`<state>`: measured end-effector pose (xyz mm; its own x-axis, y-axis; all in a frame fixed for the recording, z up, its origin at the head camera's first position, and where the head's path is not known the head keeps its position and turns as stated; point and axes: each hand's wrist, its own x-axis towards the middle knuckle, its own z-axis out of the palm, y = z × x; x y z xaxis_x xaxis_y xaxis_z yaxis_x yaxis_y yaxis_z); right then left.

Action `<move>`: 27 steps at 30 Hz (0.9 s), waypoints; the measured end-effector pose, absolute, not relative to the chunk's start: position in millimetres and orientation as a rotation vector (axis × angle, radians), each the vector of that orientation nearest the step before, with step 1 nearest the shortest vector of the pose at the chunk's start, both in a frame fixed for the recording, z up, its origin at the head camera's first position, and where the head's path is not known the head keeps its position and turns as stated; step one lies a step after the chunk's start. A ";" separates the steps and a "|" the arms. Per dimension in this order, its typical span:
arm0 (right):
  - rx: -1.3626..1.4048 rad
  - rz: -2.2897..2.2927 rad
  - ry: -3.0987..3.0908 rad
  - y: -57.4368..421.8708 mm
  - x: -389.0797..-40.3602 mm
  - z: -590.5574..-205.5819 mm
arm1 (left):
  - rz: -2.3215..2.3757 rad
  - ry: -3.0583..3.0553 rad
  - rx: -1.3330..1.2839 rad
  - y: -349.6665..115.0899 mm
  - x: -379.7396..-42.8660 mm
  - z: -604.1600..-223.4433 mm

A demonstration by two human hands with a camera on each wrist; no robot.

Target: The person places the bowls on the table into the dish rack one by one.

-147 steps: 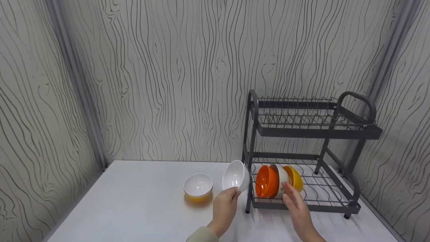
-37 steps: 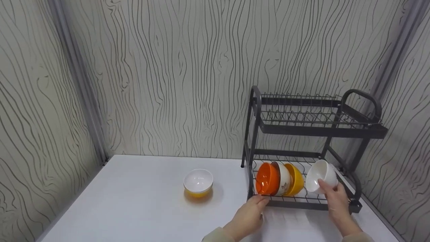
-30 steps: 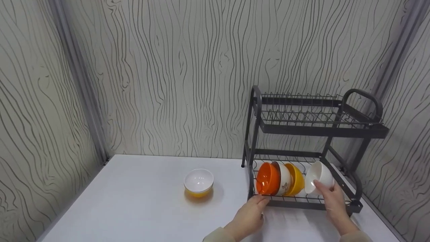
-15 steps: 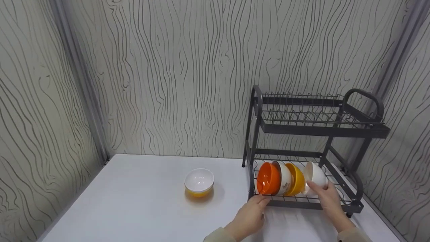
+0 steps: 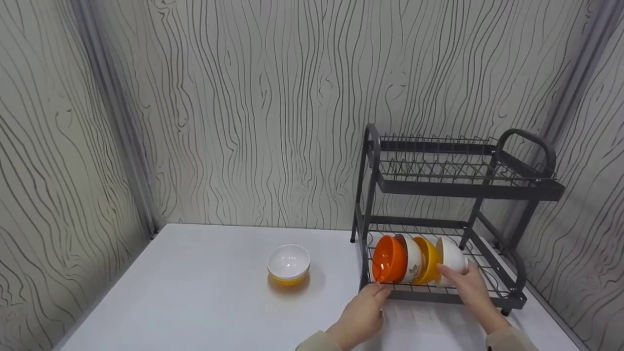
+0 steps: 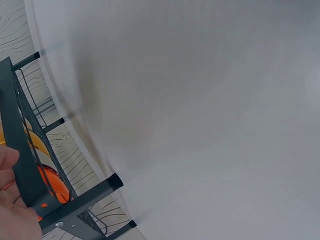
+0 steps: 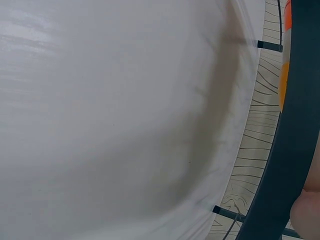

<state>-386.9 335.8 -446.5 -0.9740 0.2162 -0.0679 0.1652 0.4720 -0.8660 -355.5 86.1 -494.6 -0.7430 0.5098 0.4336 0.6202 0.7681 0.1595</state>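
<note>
In the head view my right hand [image 5: 470, 287] holds a white bowl [image 5: 453, 256] on edge in the lower tier of the dark grey dish rack [image 5: 468, 191], thumb at its left rim and fingers behind. The bowl leans close against a yellow bowl [image 5: 430, 263]. Left of that stand a white bowl with a leaf pattern [image 5: 413, 261] and an orange bowl [image 5: 385, 261], also on edge. My left hand [image 5: 358, 314] grips the rack's front rail below the orange bowl; the left wrist view shows its fingers [image 6: 7, 172] bent at the rail.
A bowl with a white inside and a yellow lower part [image 5: 288, 265] sits upright on the white table [image 5: 204, 287], left of the rack. The rack's upper tier has upright wire dividers [image 5: 438, 168]. Patterned panels [image 5: 253, 117] enclose the back and sides.
The white bowl went from my left hand to my right, into the rack's lower tier, and slid left against the yellow bowl. My left hand moved to the rack's front rail and stays there.
</note>
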 end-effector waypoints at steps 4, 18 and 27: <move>-0.350 1.554 -2.674 335.1 -389.0 -445.4 | -0.419 -2.600 -0.868 86.2 -356.1 -494.3; -0.239 1.537 -2.735 336.7 -394.8 -444.4 | -0.413 -2.642 -0.856 87.0 -355.6 -492.3; -0.271 1.556 -2.829 336.3 -400.0 -439.1 | -0.437 -2.681 -0.840 89.7 -357.0 -493.9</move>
<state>-400.0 336.3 -439.1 -0.9811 0.0987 -0.1661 0.1932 0.5261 -0.8282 -357.0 89.7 -493.9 -0.7850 0.4995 0.3663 0.5900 0.7832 0.1963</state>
